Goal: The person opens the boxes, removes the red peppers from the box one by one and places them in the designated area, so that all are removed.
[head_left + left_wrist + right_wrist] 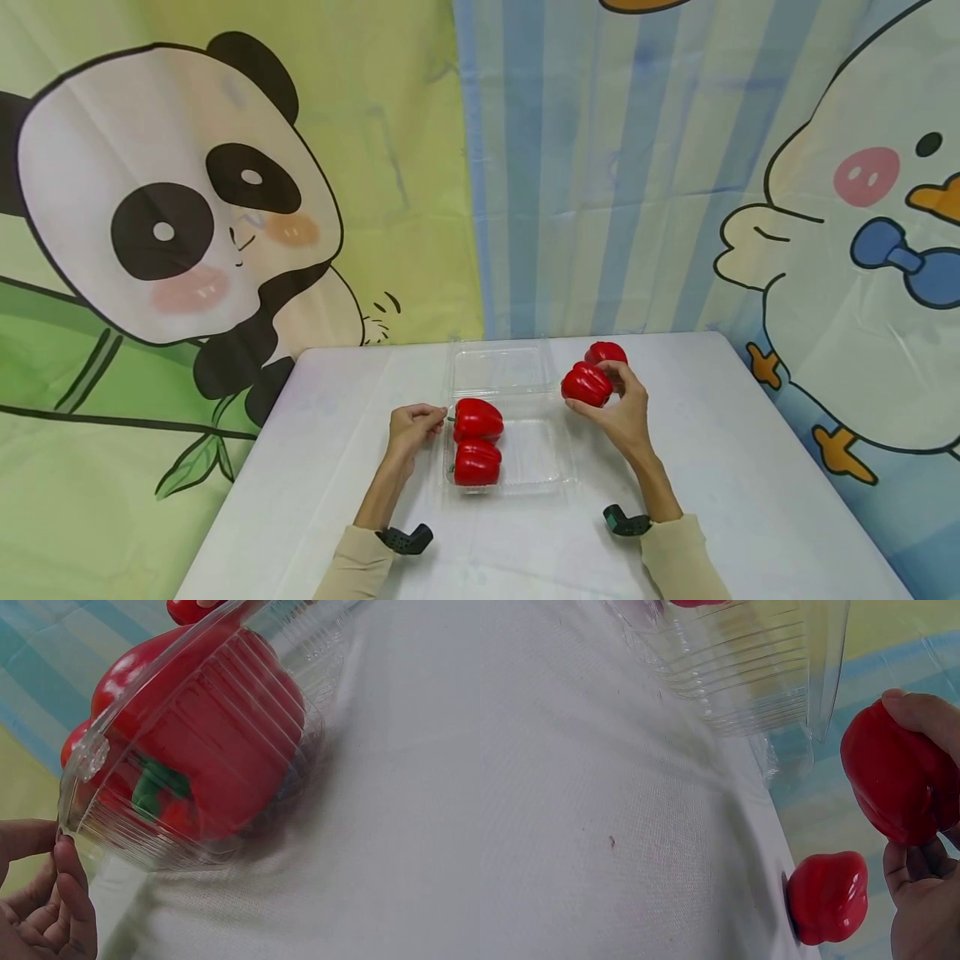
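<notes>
Beige sleeves (pixel 686 557) nearest my view. Left hand (pixel 412 429) pinches the left rim of the clear container (pixel 534 454); right hand (pixel 624 417) grips a red pepper (pixel 585 383) above the table (pixel 757 492). I see two peppers (pixel 477 421) inside, left half; fourth pepper (pixel 606 352) behind the held one.

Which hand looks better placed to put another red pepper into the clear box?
Probably the right hand: it already holds a red pepper close to the bare right half of the clear box. The left hand pinches the box's left edge.
</notes>
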Tool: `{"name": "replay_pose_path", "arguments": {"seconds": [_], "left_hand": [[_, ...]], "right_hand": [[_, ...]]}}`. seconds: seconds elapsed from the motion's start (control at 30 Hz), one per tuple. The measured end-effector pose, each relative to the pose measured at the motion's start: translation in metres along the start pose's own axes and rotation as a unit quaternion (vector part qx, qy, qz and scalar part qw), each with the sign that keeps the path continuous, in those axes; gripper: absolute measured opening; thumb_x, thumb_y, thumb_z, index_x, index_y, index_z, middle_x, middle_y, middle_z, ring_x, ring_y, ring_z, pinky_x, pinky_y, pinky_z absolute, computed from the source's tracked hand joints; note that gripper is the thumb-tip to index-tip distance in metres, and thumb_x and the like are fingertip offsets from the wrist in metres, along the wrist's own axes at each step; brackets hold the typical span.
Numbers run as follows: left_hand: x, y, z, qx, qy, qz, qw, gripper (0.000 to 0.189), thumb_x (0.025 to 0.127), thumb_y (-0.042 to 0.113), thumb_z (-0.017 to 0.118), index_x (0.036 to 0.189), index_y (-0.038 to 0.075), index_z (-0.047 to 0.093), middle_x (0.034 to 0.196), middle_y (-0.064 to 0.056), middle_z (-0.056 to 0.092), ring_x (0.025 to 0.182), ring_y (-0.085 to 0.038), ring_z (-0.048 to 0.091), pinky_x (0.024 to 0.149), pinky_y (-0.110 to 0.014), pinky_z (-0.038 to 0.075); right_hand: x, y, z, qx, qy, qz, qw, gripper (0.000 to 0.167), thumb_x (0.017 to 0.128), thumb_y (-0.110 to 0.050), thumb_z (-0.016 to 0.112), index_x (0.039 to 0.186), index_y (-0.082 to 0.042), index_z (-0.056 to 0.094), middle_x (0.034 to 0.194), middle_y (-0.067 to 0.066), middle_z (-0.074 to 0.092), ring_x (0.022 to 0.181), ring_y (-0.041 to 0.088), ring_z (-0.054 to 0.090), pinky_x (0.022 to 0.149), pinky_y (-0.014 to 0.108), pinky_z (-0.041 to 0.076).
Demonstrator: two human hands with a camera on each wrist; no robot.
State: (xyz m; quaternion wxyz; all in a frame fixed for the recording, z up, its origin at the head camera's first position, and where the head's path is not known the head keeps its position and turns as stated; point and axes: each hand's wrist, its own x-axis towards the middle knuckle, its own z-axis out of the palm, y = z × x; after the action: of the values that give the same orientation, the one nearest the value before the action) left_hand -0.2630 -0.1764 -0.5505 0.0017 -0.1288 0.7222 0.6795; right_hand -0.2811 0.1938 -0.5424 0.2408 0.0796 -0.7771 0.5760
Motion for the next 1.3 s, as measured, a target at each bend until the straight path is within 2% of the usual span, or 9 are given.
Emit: {"name": "replay_pose_path", "arguments": {"seconds": [0.2,0.4,0.8,1.0,1.3], "left_hand": [[0.001,-0.001,-0.001,0.000,-0.003,-0.003,1.0000,0.026,0.099,0.012,0.080,0.103,-0.013,0.076,0.069,0.003,0.070,0.062,-0.006,0.061,0.059,-0.019,0.051],[0.000,-0.002,0.000,0.001,0.006,0.000,1.0000,0.024,0.098,0.012,0.081,0.100,-0.012,0.077,0.068,0.003,0.070,0.062,-0.006,0.060,0.059,-0.018,0.050],[0.002,-0.002,0.000,0.004,0.005,0.004,1.0000,0.023,0.098,0.012,0.081,0.097,-0.011,0.077,0.068,0.002,0.069,0.062,-0.007,0.060,0.059,-0.019,0.050],[0.002,0.000,0.000,0.006,0.005,0.005,1.0000,0.022,0.098,0.013,0.081,0.096,-0.009,0.078,0.069,0.003,0.069,0.062,-0.007,0.060,0.059,-0.019,0.050],[0.002,-0.001,0.000,0.000,-0.004,-0.002,1.0000,0.027,0.098,0.013,0.081,0.103,-0.013,0.076,0.068,0.003,0.068,0.062,-0.006,0.058,0.059,-0.019,0.048]], "right_hand": [[0.001,0.007,-0.006,-0.012,-0.003,0.005,0.9999,0.077,0.072,-0.012,0.102,0.138,-0.005,0.061,0.144,0.014,0.066,0.122,0.020,0.058,0.093,0.018,0.054],[0.001,0.008,-0.008,-0.015,0.002,0.008,0.9998,0.078,0.071,-0.012,0.102,0.138,-0.006,0.061,0.143,0.012,0.067,0.120,0.016,0.057,0.093,0.021,0.055],[-0.001,0.009,-0.015,-0.029,0.013,0.010,0.9994,0.077,0.074,-0.014,0.101,0.139,-0.005,0.061,0.144,0.015,0.066,0.123,0.029,0.061,0.093,0.014,0.051],[0.001,0.012,-0.018,-0.038,0.021,0.014,0.9989,0.079,0.073,-0.013,0.101,0.140,-0.003,0.060,0.143,0.014,0.066,0.122,0.023,0.060,0.093,0.014,0.051],[-0.002,0.013,-0.022,-0.048,0.037,0.016,0.9980,0.082,0.072,-0.016,0.102,0.141,-0.005,0.060,0.143,0.011,0.067,0.120,0.015,0.058,0.094,0.016,0.052]]}}
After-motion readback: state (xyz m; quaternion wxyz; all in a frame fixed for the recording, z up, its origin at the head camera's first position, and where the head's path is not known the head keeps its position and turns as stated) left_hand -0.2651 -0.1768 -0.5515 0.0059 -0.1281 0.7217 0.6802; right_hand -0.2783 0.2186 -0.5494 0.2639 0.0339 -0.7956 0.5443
